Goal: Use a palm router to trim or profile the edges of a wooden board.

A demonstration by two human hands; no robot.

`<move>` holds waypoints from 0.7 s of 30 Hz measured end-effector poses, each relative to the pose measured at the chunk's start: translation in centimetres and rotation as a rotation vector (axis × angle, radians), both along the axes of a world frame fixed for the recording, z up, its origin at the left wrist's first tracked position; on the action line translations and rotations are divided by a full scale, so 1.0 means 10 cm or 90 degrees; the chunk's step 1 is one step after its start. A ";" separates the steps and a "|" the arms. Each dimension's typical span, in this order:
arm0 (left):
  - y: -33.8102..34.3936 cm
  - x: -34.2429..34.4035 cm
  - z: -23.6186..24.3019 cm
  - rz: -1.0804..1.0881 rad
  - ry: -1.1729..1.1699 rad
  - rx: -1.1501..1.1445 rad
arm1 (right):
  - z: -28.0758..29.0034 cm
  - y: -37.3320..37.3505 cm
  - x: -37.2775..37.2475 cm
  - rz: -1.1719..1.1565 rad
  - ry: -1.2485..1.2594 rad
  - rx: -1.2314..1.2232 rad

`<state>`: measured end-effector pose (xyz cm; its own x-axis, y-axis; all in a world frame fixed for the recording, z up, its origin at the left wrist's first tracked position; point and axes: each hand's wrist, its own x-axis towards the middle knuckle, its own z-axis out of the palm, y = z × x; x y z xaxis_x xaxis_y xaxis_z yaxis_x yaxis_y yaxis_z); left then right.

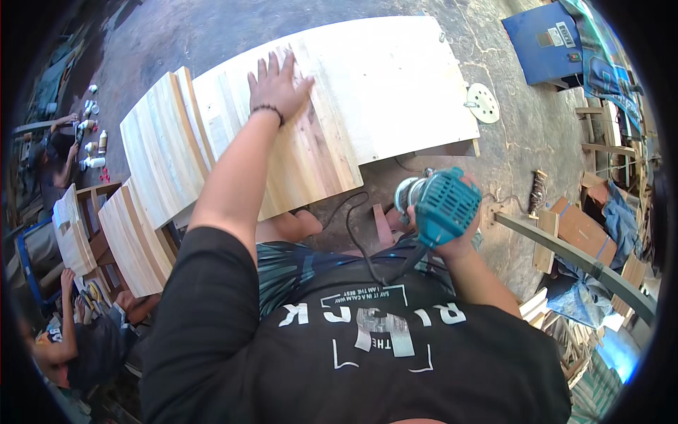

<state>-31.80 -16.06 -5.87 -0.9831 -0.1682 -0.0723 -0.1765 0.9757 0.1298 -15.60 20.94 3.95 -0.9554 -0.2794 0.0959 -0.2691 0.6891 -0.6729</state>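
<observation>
My left hand [277,92] lies flat, fingers spread, on a pale panel of glued wood strips [318,152]. A dark beaded bracelet circles that wrist. The strip panel rests on a larger whitish board [395,85] with one curved edge. At the right, just off the near edge of the board, my right hand [460,247] is wrapped round a teal router [446,205]. The router's vented housing faces up, and its metal base points left. Its black cord [361,247] loops across my lap.
More strip panels [159,148] stand to the left. A round sanding disc with holes [483,103] sits by the board's right end. A metal bar [579,258] and wood scraps lie at right, below a blue box [542,44]. Two people [92,346] work at far left near several bottles [103,141].
</observation>
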 end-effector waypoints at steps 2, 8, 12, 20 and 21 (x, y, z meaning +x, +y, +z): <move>0.04 0.51 0.00 -0.005 0.018 0.020 | -0.07 -0.07 -0.08 -0.006 0.049 -0.023; 0.06 1.83 -0.01 -0.001 0.042 0.006 | -0.40 -0.42 -0.11 0.032 0.166 -0.175; 0.25 2.60 -0.06 -0.072 0.040 0.007 | -0.41 -0.44 0.12 0.020 0.320 -0.093; 0.79 3.56 0.13 0.030 0.117 0.422 | -0.17 -0.39 0.78 0.011 0.286 -0.135; 0.90 3.59 0.18 0.071 0.207 0.543 | -0.15 -0.38 0.82 0.032 0.256 -0.217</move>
<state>4.10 -7.10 -4.05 -0.9580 -0.2800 0.0618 -0.0927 0.5063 0.8573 -7.43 17.10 2.47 -0.8105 -0.2131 0.5456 -0.5794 0.4290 -0.6930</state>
